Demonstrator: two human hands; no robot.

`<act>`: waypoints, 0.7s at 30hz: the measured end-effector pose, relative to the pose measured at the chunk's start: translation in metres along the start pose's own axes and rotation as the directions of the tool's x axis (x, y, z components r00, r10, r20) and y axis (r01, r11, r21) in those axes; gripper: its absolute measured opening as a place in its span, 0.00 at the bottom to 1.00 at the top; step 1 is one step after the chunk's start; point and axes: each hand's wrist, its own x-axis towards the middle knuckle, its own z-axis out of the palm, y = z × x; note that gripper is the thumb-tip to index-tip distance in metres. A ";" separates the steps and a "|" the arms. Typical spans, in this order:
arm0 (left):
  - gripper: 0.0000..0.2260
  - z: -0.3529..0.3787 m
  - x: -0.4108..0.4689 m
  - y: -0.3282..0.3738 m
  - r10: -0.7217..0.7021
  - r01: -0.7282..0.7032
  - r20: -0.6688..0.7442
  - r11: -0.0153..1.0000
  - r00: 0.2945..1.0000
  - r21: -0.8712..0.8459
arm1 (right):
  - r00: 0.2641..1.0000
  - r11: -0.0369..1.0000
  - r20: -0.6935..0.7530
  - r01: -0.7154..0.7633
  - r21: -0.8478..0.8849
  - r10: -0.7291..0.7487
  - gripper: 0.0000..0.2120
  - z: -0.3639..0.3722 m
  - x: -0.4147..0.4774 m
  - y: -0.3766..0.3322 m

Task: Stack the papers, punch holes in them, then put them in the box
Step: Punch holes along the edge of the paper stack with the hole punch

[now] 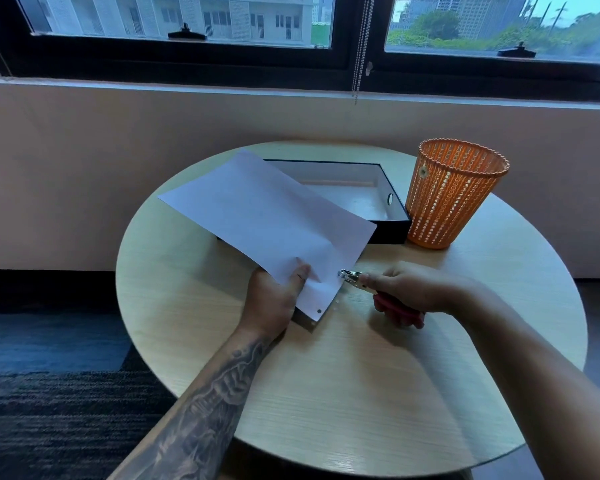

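Note:
My left hand [278, 296] grips a stack of white papers [264, 216] near its lower corner, thumb on top, and holds it tilted above the table. One punched hole shows at that corner. My right hand [409, 292] grips a red-handled hole punch [352, 276]; its metal jaws are on the papers' right edge. An open black box [390, 225] with a white inside lies behind the papers, which partly cover it.
An orange mesh basket [454, 192] stands right of the box. Everything sits on a round light wooden table [361, 375]. Small paper dots lie near the punch. A wall and window run behind; dark carpet lies to the left.

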 end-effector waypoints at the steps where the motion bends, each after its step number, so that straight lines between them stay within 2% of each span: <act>1: 0.03 0.000 0.000 -0.001 0.001 -0.001 -0.001 1.000 1.000 0.012 | 1.000 1.000 0.000 -0.009 -0.013 0.009 0.30 0.000 0.001 -0.001; 13: 0.03 0.000 0.004 -0.005 -0.005 0.004 0.012 0.994 1.000 0.113 | 0.994 0.977 -0.052 -0.107 -0.184 0.099 0.30 0.006 0.010 -0.014; 17: 0.03 0.000 0.004 -0.005 -0.027 0.027 0.004 0.992 1.000 0.122 | 0.990 0.985 -0.006 -0.140 -0.102 0.141 0.27 0.005 0.006 -0.016; 21: 0.02 -0.002 0.003 -0.002 -0.034 0.034 -0.006 0.994 0.999 0.101 | 0.990 0.988 -0.006 -0.139 -0.069 0.139 0.29 0.000 -0.005 -0.014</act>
